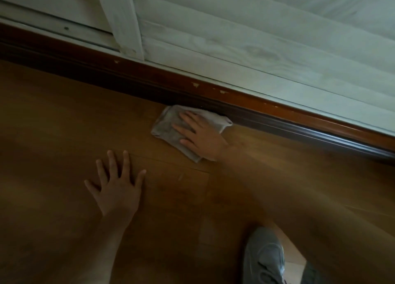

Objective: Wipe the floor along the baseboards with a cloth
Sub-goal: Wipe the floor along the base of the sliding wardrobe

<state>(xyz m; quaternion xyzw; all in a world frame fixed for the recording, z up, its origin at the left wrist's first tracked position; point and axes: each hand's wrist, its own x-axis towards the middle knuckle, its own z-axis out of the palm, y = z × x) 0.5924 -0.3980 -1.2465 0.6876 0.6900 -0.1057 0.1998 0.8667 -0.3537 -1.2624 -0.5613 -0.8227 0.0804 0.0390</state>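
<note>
A grey cloth (168,125) lies flat on the brown wooden floor (64,134), its far edge touching the dark brown baseboard (267,117). My right hand (201,134) presses down on the cloth with straight, spread fingers. My left hand (117,185) rests flat on the bare floor, fingers spread, a little nearer to me and to the left of the cloth.
Above the baseboard run white sliding door panels (256,37) in a track (64,30). The baseboard top has small chips (195,84). My grey shoe (265,258) stands on the floor at the bottom right.
</note>
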